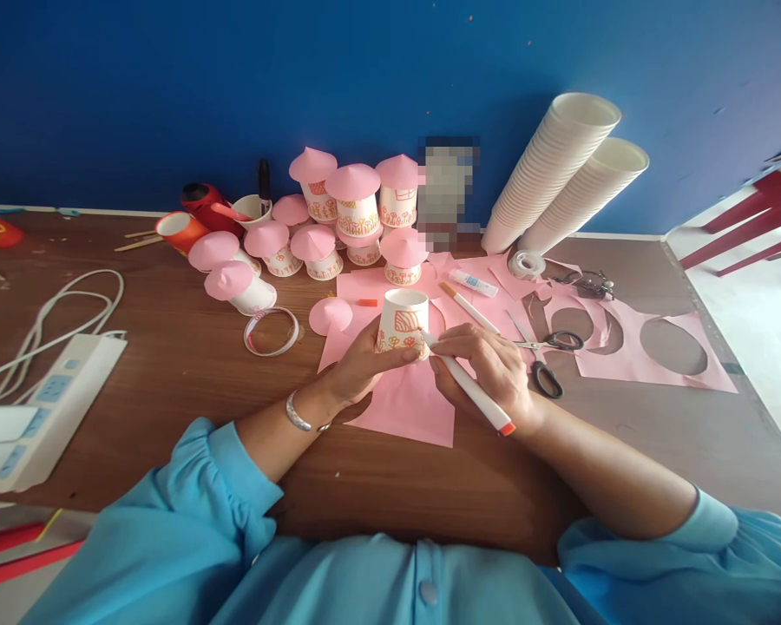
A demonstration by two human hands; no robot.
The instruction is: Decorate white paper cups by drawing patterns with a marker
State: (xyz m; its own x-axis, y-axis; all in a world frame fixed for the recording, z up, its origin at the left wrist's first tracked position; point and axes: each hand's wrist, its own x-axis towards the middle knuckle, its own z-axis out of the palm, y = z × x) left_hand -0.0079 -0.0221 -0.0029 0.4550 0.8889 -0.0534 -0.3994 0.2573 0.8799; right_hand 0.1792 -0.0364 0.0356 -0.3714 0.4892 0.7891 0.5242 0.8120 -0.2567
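Observation:
My left hand [359,363] grips a white paper cup [404,304] that bears an orange striped window and small flowers. A white marker [472,391] with an orange end is pinched in my right hand [488,365], its tip at the cup's right side. Under both hands lies pink paper [410,408]. A small orange cap [368,303] rests behind the cup, beside a pink paper cone [330,316]. Another white marker [469,307] and a glue stick [474,282] lie just beyond my right hand.
Several decorated cups with pink cone roofs [353,182] stand at the back. Tall stacks of white cups [553,165] lean on the blue wall. Black-handled scissors [547,379] and cut pink sheets [612,356] lie right; a tape ring [272,332] and power strip [58,408] left.

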